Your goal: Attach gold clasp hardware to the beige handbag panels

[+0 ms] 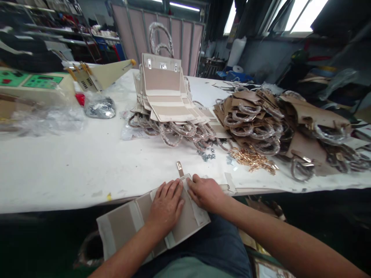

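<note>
Across my lap and the table's front edge lies an unfinished handbag panel (121,224), beige with pale strips. My left hand (167,204) rests flat on it, fingers stretched toward its upper end. At that end, the curled fingers of my right hand (204,192) grip the panel's edge; what lies under the fingertips is hidden. A short strap with a metal clasp plate (179,166) sticks out beyond the panel onto the table. Below the panel at the left, a wrapped loop handle (91,247) hangs in shadow.
On the white table (58,166) stands a stack of beige bag panels (165,81) with wrapped handles. Brown bag pieces (252,112) are heaped to the right. Gold metal fittings (255,160) and small silver plates (207,155) lie loose. A bag of metal parts (100,106) sits left.
</note>
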### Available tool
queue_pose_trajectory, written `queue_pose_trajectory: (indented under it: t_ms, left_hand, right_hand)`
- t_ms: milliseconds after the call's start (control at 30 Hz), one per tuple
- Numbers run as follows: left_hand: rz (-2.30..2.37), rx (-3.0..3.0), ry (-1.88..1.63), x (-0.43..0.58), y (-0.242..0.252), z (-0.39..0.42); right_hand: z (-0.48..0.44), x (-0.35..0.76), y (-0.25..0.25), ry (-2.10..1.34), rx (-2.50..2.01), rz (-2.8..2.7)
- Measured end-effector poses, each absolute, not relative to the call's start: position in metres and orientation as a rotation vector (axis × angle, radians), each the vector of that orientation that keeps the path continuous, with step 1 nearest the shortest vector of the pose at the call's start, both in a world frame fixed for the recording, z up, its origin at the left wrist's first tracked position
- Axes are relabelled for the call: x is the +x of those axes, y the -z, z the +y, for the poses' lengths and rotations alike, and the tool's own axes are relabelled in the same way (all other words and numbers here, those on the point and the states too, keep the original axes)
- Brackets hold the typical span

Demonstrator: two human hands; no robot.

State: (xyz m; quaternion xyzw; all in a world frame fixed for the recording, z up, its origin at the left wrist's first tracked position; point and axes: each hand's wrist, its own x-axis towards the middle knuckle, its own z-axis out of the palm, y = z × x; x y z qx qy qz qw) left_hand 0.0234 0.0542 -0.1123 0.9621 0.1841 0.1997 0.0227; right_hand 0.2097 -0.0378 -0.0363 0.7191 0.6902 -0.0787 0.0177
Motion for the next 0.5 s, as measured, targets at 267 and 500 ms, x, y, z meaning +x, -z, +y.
queue_pose_trajectory:
  t_ms: [267,500]
  left_hand:
    - [0.527,2.930,-0.691,0.021,0.115,0.057]
    - [0.574,2.859,-0.622,0.021,0.114,0.053]
  right_hand:
    - [-0.079,0.320,0.042,0.147,2.955,1.598]
    - [-0.096,0.398,0.072,0.166,3.079,1.128]
